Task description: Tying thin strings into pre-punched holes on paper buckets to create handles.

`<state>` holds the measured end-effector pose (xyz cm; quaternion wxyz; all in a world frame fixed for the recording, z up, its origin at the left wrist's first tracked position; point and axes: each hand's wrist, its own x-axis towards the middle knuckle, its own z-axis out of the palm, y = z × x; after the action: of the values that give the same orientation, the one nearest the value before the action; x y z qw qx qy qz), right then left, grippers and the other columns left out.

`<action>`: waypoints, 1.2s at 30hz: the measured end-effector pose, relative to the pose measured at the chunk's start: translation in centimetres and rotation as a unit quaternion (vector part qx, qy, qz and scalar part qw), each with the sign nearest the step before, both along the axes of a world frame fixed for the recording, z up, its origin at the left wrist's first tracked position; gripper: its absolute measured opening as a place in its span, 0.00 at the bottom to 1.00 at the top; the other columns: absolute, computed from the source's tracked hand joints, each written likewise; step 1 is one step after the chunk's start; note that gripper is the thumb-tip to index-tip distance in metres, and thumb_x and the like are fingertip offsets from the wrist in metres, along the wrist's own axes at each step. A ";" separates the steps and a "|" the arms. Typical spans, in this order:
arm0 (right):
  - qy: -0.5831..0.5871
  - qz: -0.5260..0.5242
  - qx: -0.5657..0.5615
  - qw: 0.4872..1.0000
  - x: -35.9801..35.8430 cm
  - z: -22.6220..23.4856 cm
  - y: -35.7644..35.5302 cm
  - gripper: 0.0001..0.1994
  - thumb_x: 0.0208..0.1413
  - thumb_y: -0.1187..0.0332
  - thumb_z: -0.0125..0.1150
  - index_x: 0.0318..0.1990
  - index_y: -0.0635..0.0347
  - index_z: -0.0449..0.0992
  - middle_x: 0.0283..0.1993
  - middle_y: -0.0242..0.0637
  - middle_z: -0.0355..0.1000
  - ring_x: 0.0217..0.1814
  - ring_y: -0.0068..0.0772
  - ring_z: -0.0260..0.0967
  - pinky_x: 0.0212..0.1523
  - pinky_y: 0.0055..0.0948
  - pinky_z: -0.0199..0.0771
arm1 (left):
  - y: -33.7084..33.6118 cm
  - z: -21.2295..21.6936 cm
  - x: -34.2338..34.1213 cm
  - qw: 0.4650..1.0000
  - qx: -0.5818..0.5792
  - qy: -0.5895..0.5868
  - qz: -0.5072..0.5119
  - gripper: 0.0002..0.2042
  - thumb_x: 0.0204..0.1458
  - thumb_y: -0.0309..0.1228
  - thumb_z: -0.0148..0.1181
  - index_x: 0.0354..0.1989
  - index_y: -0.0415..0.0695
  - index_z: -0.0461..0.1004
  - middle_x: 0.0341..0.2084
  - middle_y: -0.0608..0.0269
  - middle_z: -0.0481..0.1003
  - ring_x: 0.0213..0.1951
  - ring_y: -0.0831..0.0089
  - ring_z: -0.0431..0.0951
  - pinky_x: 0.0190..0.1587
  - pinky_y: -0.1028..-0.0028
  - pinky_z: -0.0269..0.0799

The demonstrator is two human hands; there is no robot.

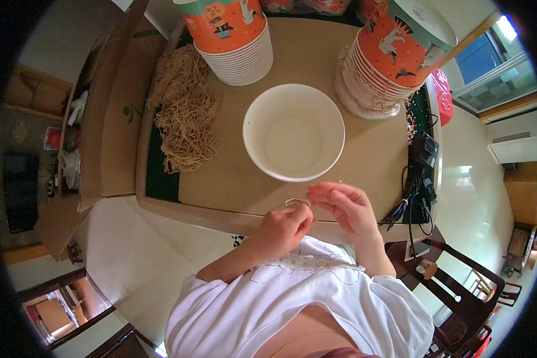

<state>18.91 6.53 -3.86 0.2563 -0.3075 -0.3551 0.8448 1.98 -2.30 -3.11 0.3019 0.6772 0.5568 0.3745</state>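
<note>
My left hand is closed in front of my body at the table's near edge. A short loop of pale string stands out of its fingers. Just beside it my right hand has its fingers stretched out toward the left hand, and I see nothing held in it. Beyond both hands a white paper bucket stands upright with its mouth toward me; neither hand touches it. A tangled heap of tan twine lies to the left of the bucket.
Stacks of orange-printed paper buckets and more orange buckets stand at the back. A large cardboard box borders the table on the left. At the right edge lie black cables and a power adapter.
</note>
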 end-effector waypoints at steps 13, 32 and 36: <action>0.206 -0.131 -0.045 0.969 0.7 2.9 2.5 0.03 0.64 0.74 0.47 0.43 0.56 0.66 0.30 0.31 0.65 0.28 0.18 0.55 0.27 0.18 0.56 | 0.2 0.5 -3.2 0.998 0.025 0.020 -0.062 0.09 0.52 0.22 0.56 0.41 0.46 0.70 0.37 0.56 0.73 0.36 0.56 0.77 0.37 0.63 0.75; -0.018 -0.103 0.151 0.983 -0.7 0.6 1.5 0.03 0.58 0.74 0.58 0.36 0.64 0.74 0.28 0.23 0.70 0.27 0.11 0.63 0.27 0.14 0.61 | 6.6 6.5 -5.8 0.948 0.106 0.300 -0.020 0.06 0.45 0.29 0.64 0.30 0.45 0.73 0.26 0.62 0.74 0.34 0.62 0.76 0.47 0.63 0.70; -0.121 -0.071 0.218 0.966 -3.3 0.6 2.0 0.04 0.60 0.72 0.57 0.36 0.64 0.73 0.26 0.20 0.65 0.28 0.08 0.58 0.28 0.13 0.58 | 5.8 5.9 -4.9 0.979 0.003 0.198 0.051 0.09 0.46 0.24 0.60 0.37 0.40 0.73 0.29 0.57 0.74 0.33 0.59 0.76 0.37 0.69 0.73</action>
<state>15.58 8.57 -3.27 0.3318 -0.3683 -0.5363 0.6831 -2.95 3.53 2.81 0.1641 0.7095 0.6382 0.2497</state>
